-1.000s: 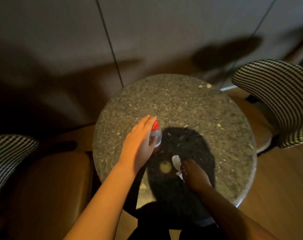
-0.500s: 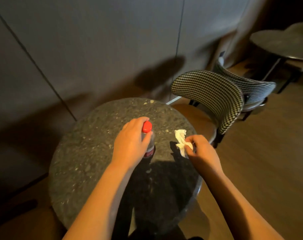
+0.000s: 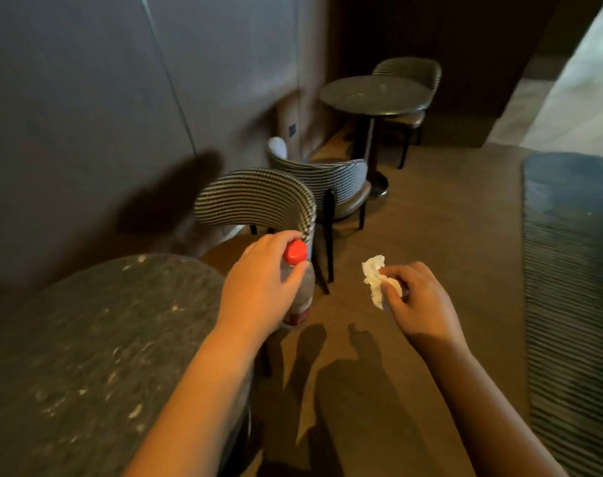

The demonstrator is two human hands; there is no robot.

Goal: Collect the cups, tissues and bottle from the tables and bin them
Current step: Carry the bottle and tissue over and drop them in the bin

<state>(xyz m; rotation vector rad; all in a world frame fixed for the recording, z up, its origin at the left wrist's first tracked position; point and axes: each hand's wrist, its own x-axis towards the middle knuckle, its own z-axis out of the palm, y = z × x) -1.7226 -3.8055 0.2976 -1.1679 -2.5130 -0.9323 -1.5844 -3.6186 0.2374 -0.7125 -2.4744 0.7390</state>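
My left hand grips a clear plastic bottle with a red cap and a red label, held upright in the air past the right edge of the near round stone table. A crumpled white tissue is pinched in my right hand, over the wooden floor to the right of the bottle. Both hands are off the table.
A houndstooth chair stands just beyond the bottle, a second one behind it. Farther off is another round table with a chair behind it. A dark ribbed rug lies on the right. A grey wall runs along the left.
Both hands have lifted off the near table and swung right with the bottle and the tissue. The view has turned right, bringing the far table and the rug into sight.
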